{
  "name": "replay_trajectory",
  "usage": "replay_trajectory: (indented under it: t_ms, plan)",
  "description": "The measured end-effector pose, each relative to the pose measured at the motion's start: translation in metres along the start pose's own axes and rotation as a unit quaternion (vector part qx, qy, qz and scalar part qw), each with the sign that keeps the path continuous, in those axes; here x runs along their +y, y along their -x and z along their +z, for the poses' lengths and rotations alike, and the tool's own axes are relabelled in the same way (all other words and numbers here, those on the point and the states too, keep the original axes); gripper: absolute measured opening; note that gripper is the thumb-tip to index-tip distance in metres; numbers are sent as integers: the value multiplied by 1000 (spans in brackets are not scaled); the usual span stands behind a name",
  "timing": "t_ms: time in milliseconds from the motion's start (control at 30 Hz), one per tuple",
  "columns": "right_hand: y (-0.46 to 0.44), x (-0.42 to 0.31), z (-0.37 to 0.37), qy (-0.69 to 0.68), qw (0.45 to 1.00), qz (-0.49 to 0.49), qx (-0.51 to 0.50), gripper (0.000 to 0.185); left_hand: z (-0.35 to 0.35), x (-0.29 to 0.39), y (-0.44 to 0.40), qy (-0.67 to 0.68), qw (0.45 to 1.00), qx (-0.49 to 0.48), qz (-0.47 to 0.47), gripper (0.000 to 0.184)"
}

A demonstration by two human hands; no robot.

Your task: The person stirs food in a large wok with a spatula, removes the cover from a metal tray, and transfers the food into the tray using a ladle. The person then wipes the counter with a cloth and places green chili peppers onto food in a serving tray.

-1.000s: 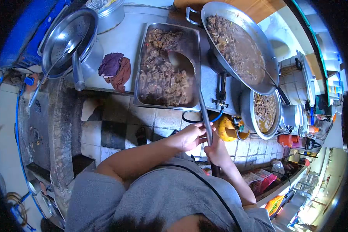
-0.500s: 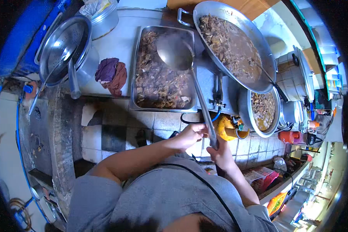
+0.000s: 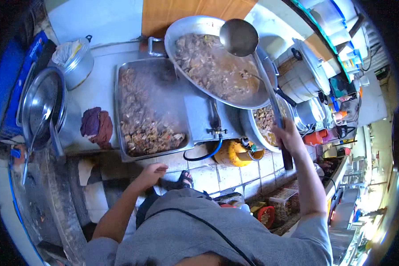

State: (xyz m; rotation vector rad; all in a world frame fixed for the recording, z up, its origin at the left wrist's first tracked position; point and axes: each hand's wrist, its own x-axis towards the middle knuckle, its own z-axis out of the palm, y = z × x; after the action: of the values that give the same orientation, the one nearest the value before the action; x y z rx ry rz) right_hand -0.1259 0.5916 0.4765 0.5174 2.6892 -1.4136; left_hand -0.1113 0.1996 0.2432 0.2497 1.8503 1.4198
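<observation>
My right hand (image 3: 291,138) is closed around the long handle of a large metal ladle (image 3: 239,37). The ladle's round bowl hangs over the far rim of a wide two-handled pan (image 3: 208,84) of chopped, brothy food. My left hand (image 3: 152,175) holds nothing, its fingers loosely bent, just in front of a rectangular steel tray (image 3: 118,111). Steaming chopped meat (image 3: 150,115) fills that tray. Below my right hand's side of the wide pan stands a deep pot (image 3: 248,126) with similar food, partly hidden by the ladle handle and hand.
A colander (image 3: 44,88) with utensils sits at the left, near crumpled purple and brown cloths (image 3: 96,126). A yellow gas cylinder (image 3: 232,153) with a blue hose stands under the counter. A tall lidded pot (image 3: 297,66) is at the right.
The ladle has swung from over the tray to over the wide pan. My left hand has let go of its handle and moved left; my right hand has moved right and forward.
</observation>
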Motion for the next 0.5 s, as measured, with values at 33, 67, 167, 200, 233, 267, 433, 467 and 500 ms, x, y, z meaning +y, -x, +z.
replay_trajectory:
  t_ms: [33,67,167,200,233,267,433,467,500]
  plan:
    - [-27,6,-10,57,998,7,17,13,-5,-4,2,11,1000,23,-3,29]
    - [-46,7,-17,114,993,13,32,11,-9,-7,3,24,999,48,-6,28]
    - [-78,-8,-15,67,998,19,4,10,-18,-7,12,65,994,92,-12,27]
    - [-93,-17,-10,43,999,25,-13,9,-20,-7,16,86,990,114,-17,26]
    - [-107,-24,-5,19,999,30,-32,8,-22,-9,20,107,985,136,-23,26]
    - [-119,-30,0,-4,998,36,-50,7,-22,-15,23,108,984,141,-22,26]
    - [-146,-38,24,-128,978,76,-147,3,-25,-42,38,103,979,172,29,25]
    - [-149,-40,34,-151,970,85,-168,2,-24,-39,43,112,977,179,7,25]
    - [-150,-39,40,-174,962,94,-189,2,-23,-34,49,122,975,187,-16,24]
